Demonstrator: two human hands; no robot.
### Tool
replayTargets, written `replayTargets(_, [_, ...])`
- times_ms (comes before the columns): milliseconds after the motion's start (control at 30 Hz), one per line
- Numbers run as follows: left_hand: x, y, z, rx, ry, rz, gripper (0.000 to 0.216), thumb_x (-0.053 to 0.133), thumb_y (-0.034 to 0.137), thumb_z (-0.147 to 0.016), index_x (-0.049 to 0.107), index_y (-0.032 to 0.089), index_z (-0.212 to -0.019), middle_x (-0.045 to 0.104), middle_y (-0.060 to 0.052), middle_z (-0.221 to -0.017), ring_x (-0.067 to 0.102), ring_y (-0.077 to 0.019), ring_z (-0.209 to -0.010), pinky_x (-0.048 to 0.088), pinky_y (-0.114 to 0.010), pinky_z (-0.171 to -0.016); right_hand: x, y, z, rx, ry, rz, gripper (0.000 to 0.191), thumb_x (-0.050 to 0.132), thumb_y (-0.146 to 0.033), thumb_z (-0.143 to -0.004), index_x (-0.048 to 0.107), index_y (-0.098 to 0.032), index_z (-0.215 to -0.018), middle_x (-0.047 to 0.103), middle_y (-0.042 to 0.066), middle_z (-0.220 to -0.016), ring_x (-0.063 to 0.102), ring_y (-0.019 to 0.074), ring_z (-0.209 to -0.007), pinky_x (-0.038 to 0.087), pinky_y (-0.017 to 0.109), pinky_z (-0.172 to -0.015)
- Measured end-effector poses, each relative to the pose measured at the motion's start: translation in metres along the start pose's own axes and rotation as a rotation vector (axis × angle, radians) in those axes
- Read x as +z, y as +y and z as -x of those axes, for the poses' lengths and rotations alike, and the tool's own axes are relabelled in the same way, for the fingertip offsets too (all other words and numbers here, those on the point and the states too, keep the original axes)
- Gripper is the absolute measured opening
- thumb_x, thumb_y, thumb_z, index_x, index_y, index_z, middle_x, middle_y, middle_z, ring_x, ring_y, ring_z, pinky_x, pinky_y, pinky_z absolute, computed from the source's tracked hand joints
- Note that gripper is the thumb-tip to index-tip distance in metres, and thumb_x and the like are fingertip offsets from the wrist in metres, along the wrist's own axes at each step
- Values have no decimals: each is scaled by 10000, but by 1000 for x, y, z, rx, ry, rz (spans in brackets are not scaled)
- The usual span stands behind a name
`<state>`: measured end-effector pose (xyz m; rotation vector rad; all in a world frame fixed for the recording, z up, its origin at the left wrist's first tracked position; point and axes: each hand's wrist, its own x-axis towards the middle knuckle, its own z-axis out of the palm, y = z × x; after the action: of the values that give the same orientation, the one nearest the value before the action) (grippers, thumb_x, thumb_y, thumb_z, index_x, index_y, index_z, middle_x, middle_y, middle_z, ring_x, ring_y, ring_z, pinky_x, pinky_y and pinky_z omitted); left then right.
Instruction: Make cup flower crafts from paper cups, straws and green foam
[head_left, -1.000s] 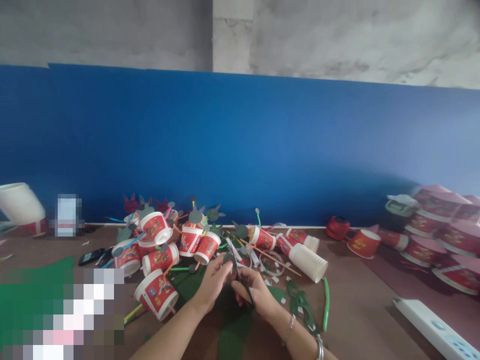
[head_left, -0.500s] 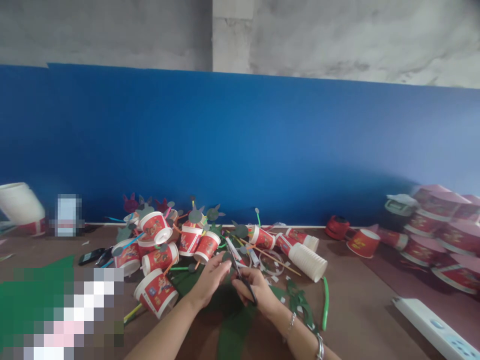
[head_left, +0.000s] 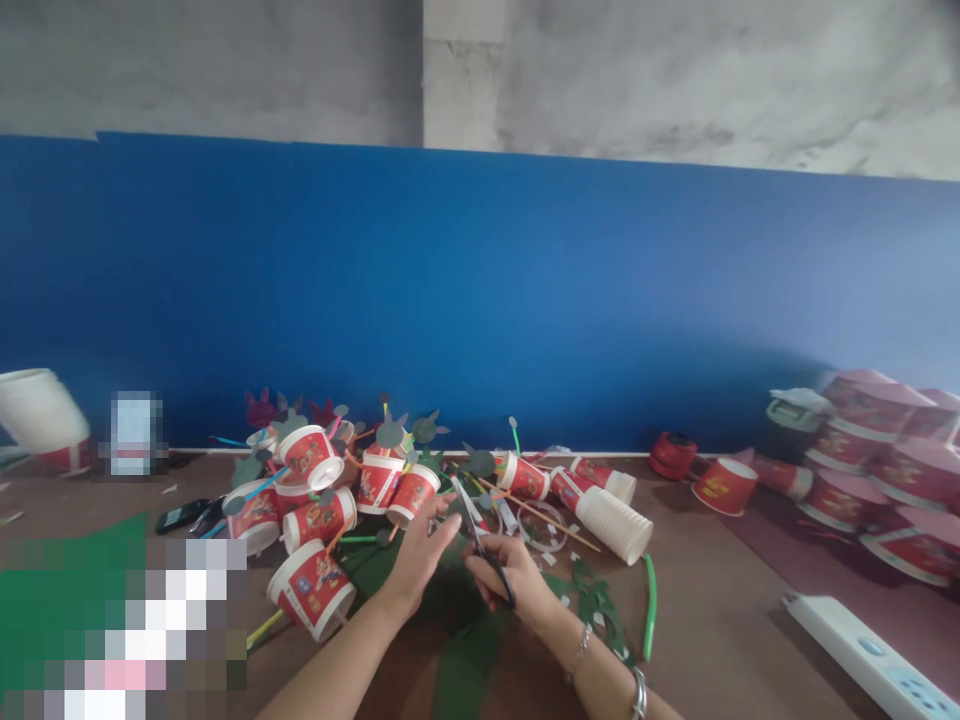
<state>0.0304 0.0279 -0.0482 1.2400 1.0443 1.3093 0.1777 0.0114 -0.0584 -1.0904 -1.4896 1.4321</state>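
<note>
My right hand [head_left: 514,580] is closed round the black handles of a pair of scissors [head_left: 471,515], whose metal blades point up and away to the left. Just left of the blades, my left hand [head_left: 421,555] has its thumb and fingers apart, and I see nothing between them. Dark green sheet material [head_left: 469,650] lies on the table beneath both hands. To the left is a heap of red and white paper cups [head_left: 311,590] with coloured sticks and grey-green animal-shaped cutouts [head_left: 391,430]. Green offcuts [head_left: 596,605] lie right of my right hand.
A nested stack of paper cups [head_left: 615,522] lies to the right, near a clear tape ring [head_left: 544,527]. Further right are a red cup [head_left: 725,487], piled cup pieces [head_left: 911,470] and a white power strip [head_left: 862,640]. A blue panel [head_left: 480,300] stands behind the table.
The small dark green piece at my left fingertips no longer shows there, and those fingers have spread. My right hand and the scissors have hardly moved.
</note>
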Motion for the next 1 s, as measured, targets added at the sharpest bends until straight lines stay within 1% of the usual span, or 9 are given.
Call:
replayTargets(33, [1, -2, 0, 62, 70, -63, 197, 641, 372, -693, 580, 184, -699, 572, -40, -877, 488, -173, -766, 349, -250, -646, 0, 1, 0, -5, 20, -12, 309, 648, -445, -686, 566, -148, -715, 461, -71, -397, 376, 58, -328, 291, 174, -335])
replayTargets(67, [2, -5, 0, 117, 124, -122, 205, 643, 365, -694, 552, 186, -655, 565, -38, -882, 483, -173, -763, 351, -253, -659, 1, 2, -1, -12, 38, -25, 322, 654, -455, -681, 558, -151, -724, 458, -73, -403, 383, 60, -334, 302, 176, -340])
replayTargets(133, [3, -9, 0, 160, 155, -189, 247, 627, 374, -717, 502, 190, -610, 522, -5, -750, 442, -145, -664, 339, -249, -629, 1, 7, -2, -29, 69, -58, 351, 664, -471, -677, 536, -160, -781, 459, -82, -417, 399, 65, -342, 319, 177, -347])
replayTargets(233, [7, -14, 2, 94, 53, -147, 349, 573, 446, -763, 426, 195, -570, 369, 54, -563, 347, -112, -551, 300, -237, -557, 2, 16, -3, -62, 85, -97, 424, 664, -463, -694, 471, -183, -947, 482, -97, -434, 414, 71, -339, 321, 170, -346])
replayTargets(333, [9, -17, 4, 8, -16, -25, 394, 554, 505, -767, 395, 197, -582, 324, 69, -546, 321, -99, -534, 269, -224, -518, 3, 22, -4, -74, 65, -98, 478, 665, -423, -707, 406, -193, -1037, 502, -104, -442, 414, 69, -338, 332, 166, -349])
replayTargets(433, [9, -19, 5, -24, -42, 40, 371, 558, 510, -765, 430, 192, -624, 333, 74, -546, 295, -86, -509, 236, -216, -486, 4, 23, -4, -53, 41, -95, 494, 672, -410, -697, 393, -191, -1040, 511, -103, -443, 416, 71, -332, 345, 171, -349])
replayTargets(600, [6, -19, 5, -49, -113, 65, 333, 566, 470, -770, 458, 182, -641, 327, 78, -543, 232, -71, -480, 181, -218, -457, 3, 22, -4, -49, 40, -103, 463, 657, -378, -705, 407, -193, -1048, 531, -90, -479, 461, 81, -361, 366, 175, -369])
replayTargets(767, [3, -12, 4, -64, -181, 86, 317, 561, 459, -777, 459, 184, -658, 309, 91, -520, 203, -63, -463, 164, -222, -456, 2, 19, -4, -52, 28, -84, 394, 632, -328, -719, 414, -187, -1014, 497, -109, -433, 402, 66, -327, 310, 160, -345])
replayTargets(1000, [2, -5, 3, -61, -216, 110, 352, 579, 474, -755, 424, 186, -625, 285, 100, -501, 182, -57, -453, 132, -226, -449, 3, 16, -2, -47, 12, -104, 368, 638, -353, -709, 418, -193, -957, 469, -119, -393, 361, 57, -309, 252, 150, -330])
